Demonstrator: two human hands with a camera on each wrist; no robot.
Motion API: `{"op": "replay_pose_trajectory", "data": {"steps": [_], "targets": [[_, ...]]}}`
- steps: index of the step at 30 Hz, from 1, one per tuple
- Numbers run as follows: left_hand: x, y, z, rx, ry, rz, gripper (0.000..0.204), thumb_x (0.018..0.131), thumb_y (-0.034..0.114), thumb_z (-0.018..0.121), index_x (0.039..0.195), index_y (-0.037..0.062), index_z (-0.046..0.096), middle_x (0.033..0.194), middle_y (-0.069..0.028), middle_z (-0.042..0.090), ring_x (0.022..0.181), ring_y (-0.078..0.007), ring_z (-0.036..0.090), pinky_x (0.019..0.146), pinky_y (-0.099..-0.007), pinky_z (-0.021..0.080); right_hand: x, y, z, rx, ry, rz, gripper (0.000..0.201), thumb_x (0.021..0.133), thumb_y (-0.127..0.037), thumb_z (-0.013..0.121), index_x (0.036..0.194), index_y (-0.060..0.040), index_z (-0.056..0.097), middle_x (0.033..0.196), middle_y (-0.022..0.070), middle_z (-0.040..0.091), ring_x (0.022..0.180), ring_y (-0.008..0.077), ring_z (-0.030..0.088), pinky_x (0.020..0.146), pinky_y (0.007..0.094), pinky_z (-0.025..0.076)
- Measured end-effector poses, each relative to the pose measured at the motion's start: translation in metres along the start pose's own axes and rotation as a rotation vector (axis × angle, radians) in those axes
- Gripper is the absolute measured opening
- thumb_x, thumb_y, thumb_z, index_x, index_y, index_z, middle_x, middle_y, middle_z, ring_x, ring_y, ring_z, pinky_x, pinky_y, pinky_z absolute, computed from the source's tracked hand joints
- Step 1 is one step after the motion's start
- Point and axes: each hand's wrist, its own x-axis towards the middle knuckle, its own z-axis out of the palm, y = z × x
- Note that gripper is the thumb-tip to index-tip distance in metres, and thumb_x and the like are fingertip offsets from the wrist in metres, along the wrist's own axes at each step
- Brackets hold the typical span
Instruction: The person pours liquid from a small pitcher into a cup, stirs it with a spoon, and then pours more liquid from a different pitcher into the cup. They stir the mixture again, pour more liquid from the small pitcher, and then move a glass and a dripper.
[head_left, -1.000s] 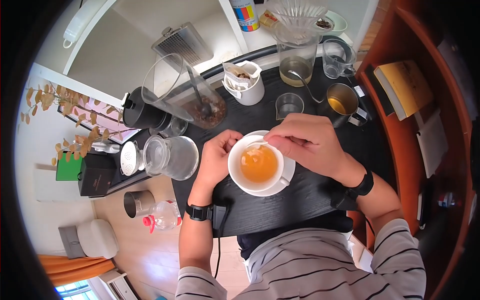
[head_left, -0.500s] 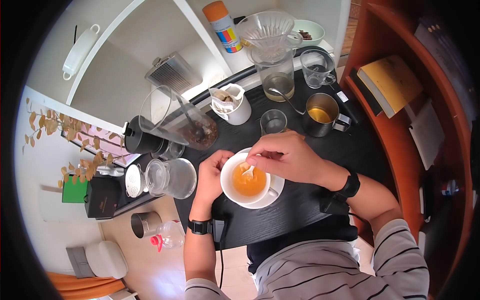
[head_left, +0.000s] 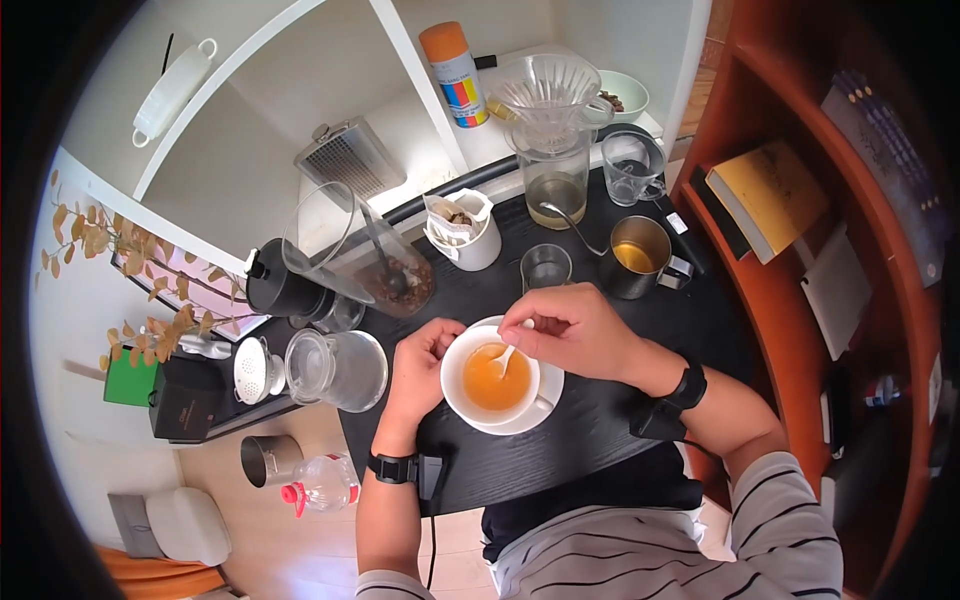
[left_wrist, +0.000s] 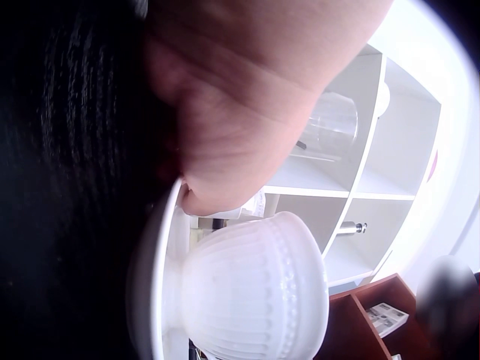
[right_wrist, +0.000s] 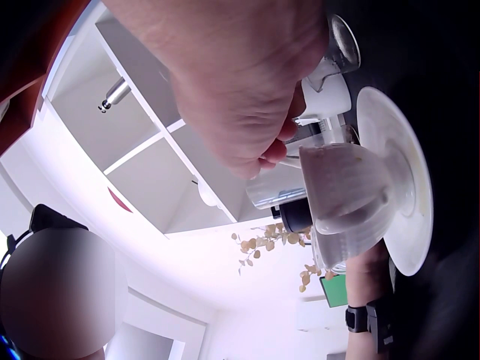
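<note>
A white cup [left_wrist: 247, 292] with a fluted outside stands on a white saucer [right_wrist: 415, 225] near the table's front. Amber liquid [head_left: 487, 393] fills part of the cup. My right hand [head_left: 585, 335] is over the far side of the rim and pinches a small white spoon [head_left: 503, 360], its bowl end dipped into the liquid. At the cup's left side, my left hand [head_left: 418, 370] grips the saucer's edge; in the left wrist view the rim runs in under the hand, and the finger ends beneath are hidden.
Behind the cup are a small glass [head_left: 546, 266], a steel mug [head_left: 637, 285] and a white cup with a drip bag [head_left: 470, 247]. A lidded glass jar [head_left: 350, 375] stands left, near a tilted glass vessel [head_left: 405, 285]. A wooden bookcase [head_left: 690, 215] borders the right.
The spoon has gone from up by the far rim down into the liquid, and my right hand has shifted with it. My left hand keeps its place at the saucer. The head view has tilted.
</note>
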Motion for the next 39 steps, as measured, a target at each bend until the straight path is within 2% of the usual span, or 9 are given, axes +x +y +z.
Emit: {"op": "replay_pose_trajectory", "data": {"steps": [6,9,11,20,22,24,31,33,39], "targets": [[0.000,-0.003,-0.001,-0.024,-0.002,-0.017,0.017,0.093,0.009,0.081,0.106,0.0010,0.074,0.076,0.0036,0.067,0.069,-0.0010,0.055,0.063,-0.0215,0.046,0.000,-0.001,-0.002,0.038,-0.045,-0.004,0.013,0.099,-0.015,0.079,0.105,-0.0047,0.077,0.074,-0.0029,0.069,0.064,0.0004,0.058,0.056,0.0198,0.044],[0.002,-0.005,0.000,-0.013,0.004,-0.010,0.017,0.094,0.010,0.081,0.106,0.0011,0.074,0.077,0.0035,0.068,0.069,-0.0012,0.055,0.063,-0.0221,0.046,-0.001,0.000,-0.002,0.072,-0.040,-0.001,0.008,0.100,-0.010,0.077,0.104,-0.0029,0.077,0.078,-0.0048,0.066,0.063,-0.0006,0.049,0.055,0.0197,0.036],[0.001,-0.004,-0.001,-0.013,-0.007,0.003,0.017,0.094,0.009,0.080,0.107,0.0010,0.074,0.076,0.0034,0.068,0.070,-0.0013,0.056,0.063,-0.0222,0.047,-0.001,0.002,-0.004,0.129,-0.070,0.013,0.011,0.101,-0.013,0.077,0.107,-0.0033,0.076,0.080,-0.0047,0.070,0.068,-0.0012,0.058,0.059,0.0185,0.044],[0.003,-0.005,-0.002,-0.041,0.032,0.054,0.017,0.091,0.008,0.081,0.105,0.0011,0.075,0.077,0.0043,0.067,0.070,-0.0010,0.055,0.063,-0.0218,0.046,-0.012,0.008,0.000,0.207,-0.056,-0.058,0.015,0.103,-0.009,0.074,0.116,-0.0012,0.076,0.089,-0.0017,0.071,0.074,0.0000,0.059,0.064,0.0190,0.047],[0.002,-0.004,-0.005,0.046,-0.039,0.002,0.019,0.094,0.003,0.080,0.111,-0.0013,0.072,0.099,-0.0016,0.076,0.089,-0.0060,0.067,0.079,-0.0236,0.055,-0.014,0.008,0.001,0.203,-0.038,-0.039,0.014,0.103,-0.008,0.074,0.115,-0.0012,0.076,0.088,-0.0027,0.070,0.073,-0.0002,0.058,0.063,0.0194,0.046],[0.001,-0.002,-0.004,0.014,-0.029,-0.013,0.018,0.094,0.004,0.079,0.111,-0.0010,0.072,0.098,-0.0010,0.076,0.088,-0.0052,0.067,0.077,-0.0228,0.054,-0.016,0.011,0.001,0.202,-0.023,-0.020,0.014,0.103,-0.008,0.074,0.115,-0.0013,0.075,0.086,-0.0036,0.069,0.072,-0.0004,0.057,0.062,0.0198,0.045],[-0.001,0.006,-0.003,0.054,-0.010,-0.045,0.016,0.095,0.005,0.079,0.107,0.0001,0.072,0.089,0.0038,0.072,0.080,-0.0009,0.063,0.070,-0.0210,0.051,-0.016,-0.003,-0.003,-0.125,0.043,-0.015,0.015,0.101,-0.012,0.077,0.108,-0.0018,0.068,0.079,-0.0009,0.066,0.062,0.0024,0.053,0.055,0.0235,0.042],[-0.001,0.007,-0.001,0.056,0.030,-0.005,0.018,0.091,0.011,0.081,0.105,0.0024,0.075,0.074,0.0052,0.065,0.066,-0.0017,0.053,0.062,-0.0219,0.047,-0.016,-0.011,-0.004,-0.215,0.053,-0.011,0.017,0.100,-0.013,0.078,0.106,-0.0018,0.067,0.078,0.0007,0.066,0.060,0.0045,0.054,0.054,0.0245,0.042],[-0.001,0.010,-0.005,0.071,-0.016,-0.055,0.018,0.092,0.008,0.081,0.107,0.0009,0.073,0.082,0.0066,0.068,0.074,0.0010,0.056,0.065,-0.0202,0.047,-0.017,-0.011,-0.003,-0.394,0.010,-0.020,0.026,0.102,-0.020,0.077,0.090,-0.0017,0.064,0.066,0.0061,0.060,0.056,0.0122,0.056,0.053,0.0288,0.044]]}}
